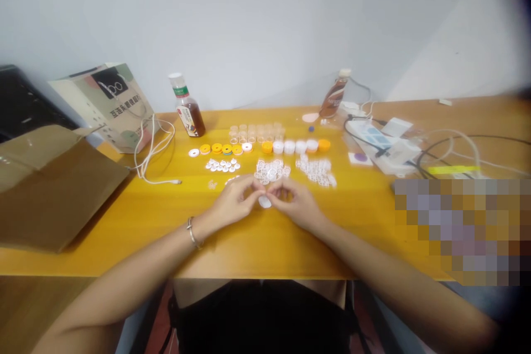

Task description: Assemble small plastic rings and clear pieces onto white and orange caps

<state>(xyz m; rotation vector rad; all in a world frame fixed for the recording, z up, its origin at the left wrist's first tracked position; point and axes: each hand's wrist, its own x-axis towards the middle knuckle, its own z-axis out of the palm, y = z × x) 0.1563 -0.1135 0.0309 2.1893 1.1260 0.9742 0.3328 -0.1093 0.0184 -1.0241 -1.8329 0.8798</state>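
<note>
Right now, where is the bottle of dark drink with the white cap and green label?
In the head view, the bottle stands at the back left of the table, against the wall, between the paper bag and the rows of clear cups.

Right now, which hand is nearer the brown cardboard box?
Left. The left hand is at table centre, on the box's side, with bare tabletop between it and the cardboard box. The right hand sits just beyond it, farther from the box.

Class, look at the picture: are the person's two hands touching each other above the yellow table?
Touching. The head view shows the fingertips of the left hand and the right hand meeting with no gap, just above a small white part.
</note>
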